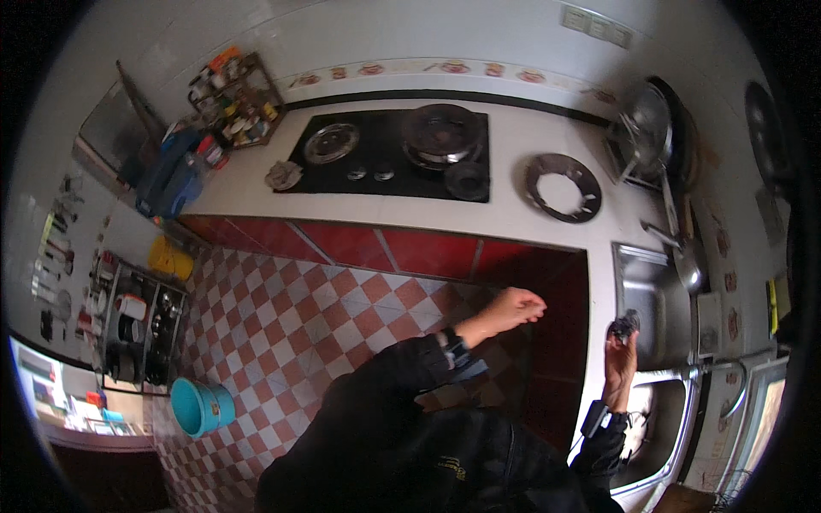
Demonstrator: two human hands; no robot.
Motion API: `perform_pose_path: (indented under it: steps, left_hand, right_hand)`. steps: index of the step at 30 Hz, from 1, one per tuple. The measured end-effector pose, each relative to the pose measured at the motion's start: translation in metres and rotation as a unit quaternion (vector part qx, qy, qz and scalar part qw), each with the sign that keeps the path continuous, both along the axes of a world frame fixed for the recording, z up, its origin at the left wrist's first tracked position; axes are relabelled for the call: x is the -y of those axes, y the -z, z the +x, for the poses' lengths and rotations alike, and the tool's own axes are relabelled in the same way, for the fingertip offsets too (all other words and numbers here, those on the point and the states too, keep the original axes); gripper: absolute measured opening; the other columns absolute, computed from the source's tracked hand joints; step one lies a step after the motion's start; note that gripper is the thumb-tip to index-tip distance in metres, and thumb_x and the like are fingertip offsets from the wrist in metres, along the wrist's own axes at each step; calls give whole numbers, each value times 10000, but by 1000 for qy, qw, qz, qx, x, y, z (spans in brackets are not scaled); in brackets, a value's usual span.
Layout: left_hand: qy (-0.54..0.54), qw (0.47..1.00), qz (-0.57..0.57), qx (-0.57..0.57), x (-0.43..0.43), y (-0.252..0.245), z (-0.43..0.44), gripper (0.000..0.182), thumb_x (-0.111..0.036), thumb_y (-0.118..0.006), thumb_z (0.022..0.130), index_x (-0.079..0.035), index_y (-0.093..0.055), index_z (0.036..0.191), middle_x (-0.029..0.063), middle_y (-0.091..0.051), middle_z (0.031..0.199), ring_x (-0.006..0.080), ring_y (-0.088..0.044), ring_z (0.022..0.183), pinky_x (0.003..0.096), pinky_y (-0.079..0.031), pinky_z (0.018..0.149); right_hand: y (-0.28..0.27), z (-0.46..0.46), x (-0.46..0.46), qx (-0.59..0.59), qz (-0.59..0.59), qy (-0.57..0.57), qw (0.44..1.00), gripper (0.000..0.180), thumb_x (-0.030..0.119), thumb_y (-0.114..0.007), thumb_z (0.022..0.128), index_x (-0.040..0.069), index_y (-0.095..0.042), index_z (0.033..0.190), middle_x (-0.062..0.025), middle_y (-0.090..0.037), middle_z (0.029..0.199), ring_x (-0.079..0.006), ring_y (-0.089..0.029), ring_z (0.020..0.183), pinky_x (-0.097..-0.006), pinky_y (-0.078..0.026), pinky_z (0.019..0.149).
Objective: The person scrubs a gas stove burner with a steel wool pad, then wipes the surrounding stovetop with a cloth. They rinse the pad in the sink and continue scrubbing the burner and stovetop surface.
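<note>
My right hand (621, 362) grips a dark, shiny wad, apparently a steel-wool scourer (623, 326), beside the near-side edge of the stainless steel sink (648, 288). A wristband with a small device sits on that wrist. My left hand (513, 308) hovers in front of the red cabinets, fingers loosely curled and nothing visible in them. A second sink basin (670, 442) lies partly behind my right forearm, with something pale and dark inside. On the white counter (513, 218) rests a dark ring-shaped wok stand (535, 192).
A black gas hob (372, 151) carries a dark lidded pan (442, 134); a crumpled cloth (284, 175) lies at its corner. Pans (651, 122) lean in a rack at the right. A spice rack (240, 96) stands at the left. On the tiled floor is a turquoise bucket (218, 407).
</note>
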State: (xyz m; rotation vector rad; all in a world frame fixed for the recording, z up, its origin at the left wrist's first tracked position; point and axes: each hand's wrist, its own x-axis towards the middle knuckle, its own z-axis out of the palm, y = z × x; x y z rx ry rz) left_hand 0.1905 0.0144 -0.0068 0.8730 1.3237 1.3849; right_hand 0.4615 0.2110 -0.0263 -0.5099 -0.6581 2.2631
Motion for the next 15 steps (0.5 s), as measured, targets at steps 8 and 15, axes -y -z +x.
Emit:
perform_pose_path:
  steps: [8, 15]
  left_hand:
    - [-235, 972, -1, -18, 241, 19, -219, 223, -150, -582, 904, -4, -617, 1070, 68, -662, 969, 126, -631, 878, 245, -510, 762]
    - [-367, 926, -33, -81, 355, 28, -362, 186, -105, -574, 890, -2, -630, 1033, 64, -675, 929, 109, -635, 838, 222, -493, 749]
  right_hand:
    - [-24, -333, 150, 91, -26, -182, 979, 330, 175, -504, 937, 66, -516, 1248, -60, -593, 1144, -180, -568, 1016, -266, -505, 797]
    - [-45, -560, 250, 134, 100, -316, 934, 327, 109, -593, 879, 37, -526, 1190, -74, -588, 1117, -195, -553, 1028, -326, -453, 877]
